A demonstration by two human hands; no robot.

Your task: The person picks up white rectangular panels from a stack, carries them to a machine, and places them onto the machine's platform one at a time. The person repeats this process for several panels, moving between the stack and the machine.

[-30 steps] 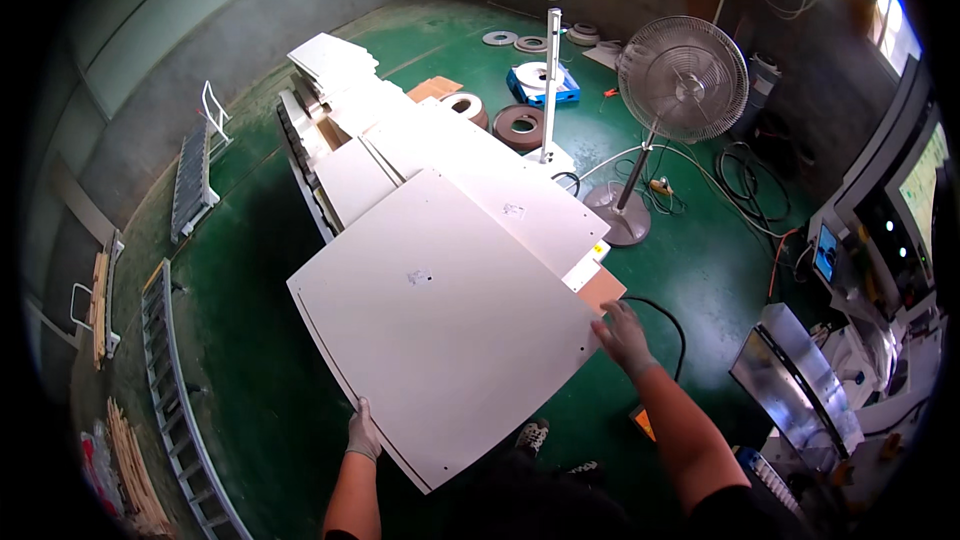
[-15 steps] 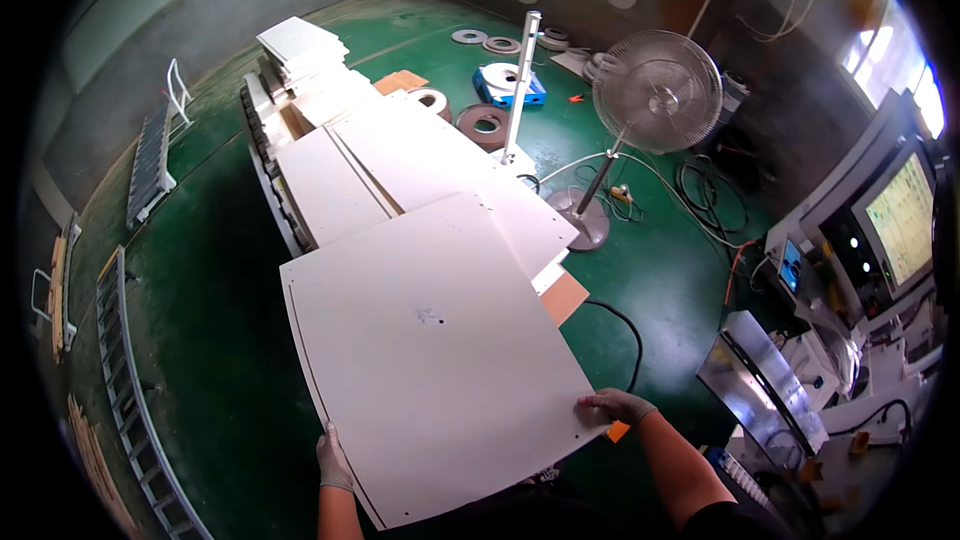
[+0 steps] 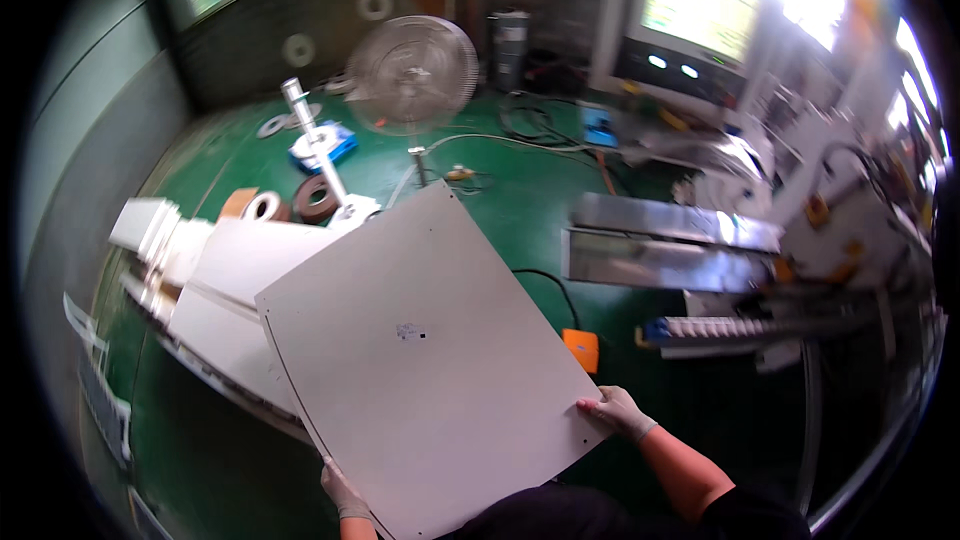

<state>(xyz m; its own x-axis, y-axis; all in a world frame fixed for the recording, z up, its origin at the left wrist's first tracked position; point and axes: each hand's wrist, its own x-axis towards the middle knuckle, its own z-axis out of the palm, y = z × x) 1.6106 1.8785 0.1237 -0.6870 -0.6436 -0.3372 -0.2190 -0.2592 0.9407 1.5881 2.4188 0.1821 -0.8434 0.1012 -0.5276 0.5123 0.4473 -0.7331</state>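
While both gloved hands grasp it, one white rectangular panel (image 3: pixel 440 380) is held before the person's torso, its left side overlapping a stack of white boards (image 3: pixel 265 245) in view; whether they touch cannot be told.

Left hand (image 3: pixel 343 489): one, closed on the panel's left edge, near the bottom.
Right hand (image 3: pixel 619 412): one, gripping the right edge near the lower corner, thumb on the upper face.
Label (image 3: pixel 408 332): one, pale, on the panel.
Blue tray (image 3: pixel 344 147): one, low, on the green floor (image 3: pixel 500 195); bears a white roll (image 3: pixel 302 147), blurred, whether in or on unclear.
Canister (image 3: pixel 508 50): one, dark, cylindrical; contents hidden.
Ring-shaped rolls beside the stack: two, one pale-faced (image 3: pixel 263 206), one brown (image 3: pixel 316 199).
Wall rings (image 3: pixel 299 49): two, white.
Pedestal fan (image 3: pixel 412 70): one.
Monitor (image 3: pixel 700 0): one, lit.
Orange box-shaped unit (image 3: pixel 581 351): one.
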